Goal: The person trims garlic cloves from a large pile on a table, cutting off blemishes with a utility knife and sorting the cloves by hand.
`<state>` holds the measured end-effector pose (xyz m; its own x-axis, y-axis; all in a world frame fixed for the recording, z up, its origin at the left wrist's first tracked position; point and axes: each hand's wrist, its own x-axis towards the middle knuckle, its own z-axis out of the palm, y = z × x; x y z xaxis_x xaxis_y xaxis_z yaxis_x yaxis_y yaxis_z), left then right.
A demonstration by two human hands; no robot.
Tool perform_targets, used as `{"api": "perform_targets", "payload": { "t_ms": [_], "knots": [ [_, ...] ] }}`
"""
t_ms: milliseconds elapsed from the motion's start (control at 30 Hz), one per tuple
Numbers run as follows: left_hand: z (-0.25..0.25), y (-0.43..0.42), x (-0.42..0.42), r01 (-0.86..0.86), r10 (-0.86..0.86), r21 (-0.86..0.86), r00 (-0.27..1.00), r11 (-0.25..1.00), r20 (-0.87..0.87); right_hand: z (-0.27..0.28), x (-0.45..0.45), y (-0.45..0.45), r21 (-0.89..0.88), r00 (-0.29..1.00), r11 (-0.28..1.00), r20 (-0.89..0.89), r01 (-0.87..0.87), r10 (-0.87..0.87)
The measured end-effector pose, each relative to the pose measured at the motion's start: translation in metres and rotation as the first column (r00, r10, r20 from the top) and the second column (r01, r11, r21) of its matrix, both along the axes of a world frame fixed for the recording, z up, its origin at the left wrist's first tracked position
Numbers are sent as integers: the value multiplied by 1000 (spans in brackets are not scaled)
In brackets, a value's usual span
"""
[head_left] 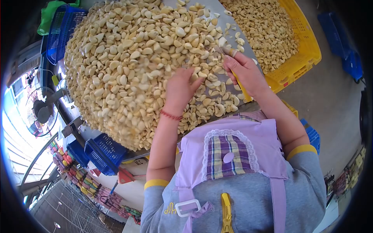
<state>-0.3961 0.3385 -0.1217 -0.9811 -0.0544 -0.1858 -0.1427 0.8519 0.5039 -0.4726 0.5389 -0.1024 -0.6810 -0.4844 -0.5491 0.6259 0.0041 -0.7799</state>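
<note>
A large heap of pale, curved cashew-like kernels (128, 58) covers the metal table (252, 46). My left hand (180, 87), a red braided band at its wrist, rests at the heap's near side with fingers and thumb apart. To its right, my right hand (244, 72) is closed round the yellow handle of a small knife (241, 87), whose blade points up and left over the kernels. Something light-coloured shows at my right fingertips; I cannot make out whether it is a kernel or a finger cover. Loose kernels lie scattered between my hands.
At the upper right stands a yellow crate (311, 48) full of kernels. Blue baskets (103, 153) hang at the table's lower left, with another blue basket (62, 29) at the upper left. A fan (42, 110) is at the far left. Blue crates (340, 39) sit on the floor at right.
</note>
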Motion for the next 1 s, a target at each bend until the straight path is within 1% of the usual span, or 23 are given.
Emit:
{"api": "perform_targets", "payload": {
  "t_ms": [100, 133, 167, 233, 267, 300, 333, 400, 467, 500, 533, 567, 600, 633, 767, 833, 867, 967, 1000],
  "knots": [
    [2, -2, -6, -27, 25, 44, 999, 999, 39, 4, -1, -3, -27, 999, 1000, -44, 6, -7],
    [-3, -3, -4, -17, 21, 68, 998, 998, -60, 3, 0, -1, -36, 999, 999, -43, -6, 4],
    [-6, -5, -2, -107, 99, 182, 994, 977, 55, 2, 1, 0, -48, 999, 999, -42, -20, 18],
    [-10, -15, 0, -311, 209, 359, 932, 880, 295, 3, 0, 1, -44, 1000, 999, -16, -16, 15],
    [-12, -26, 5, -404, 201, 698, 912, 591, 358, 3, 1, 1, -40, 1000, 999, 1, -13, 13],
    [-14, -42, 10, -438, 165, 882, 896, 173, 412, 3, 1, 2, -42, 1000, 999, -2, -11, 11],
    [-15, -49, 13, -402, 109, 871, 889, -283, 445, 2, 0, 3, -43, 1000, 999, -6, -9, 8],
    [13, -42, 13, -235, 186, 915, 933, -329, 307, 3, -2, 4, -38, 1000, 999, -4, 6, -6],
    [31, -37, 13, -137, 257, 930, 938, -340, 232, 5, -3, 3, -21, 999, 999, 12, 30, -29],
    [35, -35, 14, -128, 288, 934, 929, -334, 230, 3, -3, 3, -21, 1000, 1000, 7, 22, -22],
    [35, -34, 16, -183, 295, 971, 930, -152, 221, 0, -3, 3, -21, 1000, 1000, 1, 14, -14],
    [34, -33, 17, -233, 295, 972, 931, 34, 213, -2, -3, 2, -21, 1000, 1000, -5, 7, -7],
    [31, -30, 19, -305, 267, 868, 941, 391, 210, -2, -3, 1, -20, 1000, 1000, -8, -15, 15],
    [27, -28, 21, -322, 237, 644, 947, 694, 219, -2, -3, 1, -18, 999, 999, -13, -37, 36],
    [18, -24, 35, -423, 261, 719, 906, 552, 332, -5, -4, 0, -19, 996, 997, 24, -80, 81],
    [15, -18, 34, -464, 238, 749, 886, 473, 398, -2, -4, 4, -10, 999, 999, 13, -37, 37],
    [20, -30, 29, -326, 99, 945, 941, 7, 324, -1, -4, 4, -8, 1000, 1000, 6, -21, 21],
    [37, -20, 12, -99, 243, 959, 956, -266, 166, -5, -4, 4, 17, 998, 1000, 57, 16, -17],
    [26, -24, 11, -129, 278, 975, 944, -179, 176, -5, -5, 2, 11, 999, 1000, 50, 7, -7]
  ]
}}
